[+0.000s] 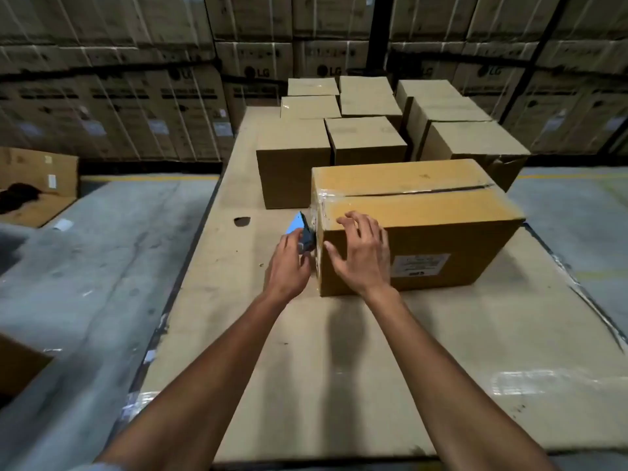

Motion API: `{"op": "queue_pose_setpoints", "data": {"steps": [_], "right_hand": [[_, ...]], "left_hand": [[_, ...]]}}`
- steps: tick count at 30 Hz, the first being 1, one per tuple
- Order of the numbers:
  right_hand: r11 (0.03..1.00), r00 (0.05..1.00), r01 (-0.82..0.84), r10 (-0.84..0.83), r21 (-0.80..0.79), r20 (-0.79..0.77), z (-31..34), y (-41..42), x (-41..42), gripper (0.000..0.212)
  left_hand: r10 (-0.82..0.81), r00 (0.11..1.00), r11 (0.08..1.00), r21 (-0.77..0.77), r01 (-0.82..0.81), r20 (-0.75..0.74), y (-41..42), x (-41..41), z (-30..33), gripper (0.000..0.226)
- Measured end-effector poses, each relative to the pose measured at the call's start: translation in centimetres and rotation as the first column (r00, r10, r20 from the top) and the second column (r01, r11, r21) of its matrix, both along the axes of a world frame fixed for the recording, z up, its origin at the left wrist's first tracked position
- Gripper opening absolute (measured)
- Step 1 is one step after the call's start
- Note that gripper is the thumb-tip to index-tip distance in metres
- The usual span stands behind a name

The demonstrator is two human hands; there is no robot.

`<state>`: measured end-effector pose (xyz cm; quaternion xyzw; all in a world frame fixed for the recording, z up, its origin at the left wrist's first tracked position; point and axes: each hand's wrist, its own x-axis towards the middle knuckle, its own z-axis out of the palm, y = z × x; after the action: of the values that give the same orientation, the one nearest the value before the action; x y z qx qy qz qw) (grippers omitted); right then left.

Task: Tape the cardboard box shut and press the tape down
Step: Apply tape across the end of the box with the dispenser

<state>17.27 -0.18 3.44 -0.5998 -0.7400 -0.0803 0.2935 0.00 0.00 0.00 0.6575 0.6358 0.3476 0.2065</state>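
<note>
Standing over a wide cardboard-covered table (306, 368), I face the box (424, 212) I am taping; it sits on the table ahead of me, and every place below is given from this box. Behind it stand plain brown cartons (365, 139) in rows, and beyond those a wall of stacked printed cartons (136, 96). Clear tape (321, 198) already wraps the box's top left corner, while the top seam (424, 191) running away to the right looks bare and slightly gaping. My right hand (362, 253) lies open on the box's near left corner, fingers spread over the top edge and palm against the near side, steadying it. My left hand (289, 263) is at the box's left end, closed around a small dark tape dispenser (306, 234) with a blue part, held against that end. I judge I am anchoring the tape on the end face. Next calls for drawing the dispenser up and along the seam, then pressing the strip flat.
</note>
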Motion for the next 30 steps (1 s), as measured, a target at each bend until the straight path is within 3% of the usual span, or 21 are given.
{"op": "queue_pose_setpoints", "data": {"steps": [4, 7, 19, 26, 30], "right_hand": [[0.990, 0.994, 0.081, -0.072, -0.119, 0.082, 0.2, 3.1, -1.7, 0.073], [0.975, 0.986, 0.131, -0.108, -0.181, 0.131, -0.6, 4.8, -1.9, 0.075], [0.985, 0.995, 0.050, -0.036, -0.163, 0.091, -1.8, 4.3, 1.9, 0.073], [0.986, 0.998, 0.017, -0.008, -0.166, 0.056, -2.6, 2.1, 5.5, 0.072], [0.986, 0.998, 0.034, -0.026, -0.164, 0.051, -2.7, -0.3, 6.5, 0.069]], "left_hand": [[-0.026, 1.000, 0.998, -0.050, 0.025, -0.007, 2.5, 0.1, 1.4, 0.073], [-0.008, 1.000, 0.999, -0.042, 0.007, -0.024, 4.5, 0.3, 1.7, 0.075], [0.023, 0.996, 1.000, 0.020, -0.021, -0.081, 9.5, 1.3, 2.7, 0.055], [-0.153, 0.988, 0.984, -0.084, 0.154, 0.021, 13.2, 2.1, 3.6, 0.079], [-0.284, 0.959, 0.944, -0.174, 0.281, 0.007, 14.1, 3.0, 4.2, 0.084]]}}
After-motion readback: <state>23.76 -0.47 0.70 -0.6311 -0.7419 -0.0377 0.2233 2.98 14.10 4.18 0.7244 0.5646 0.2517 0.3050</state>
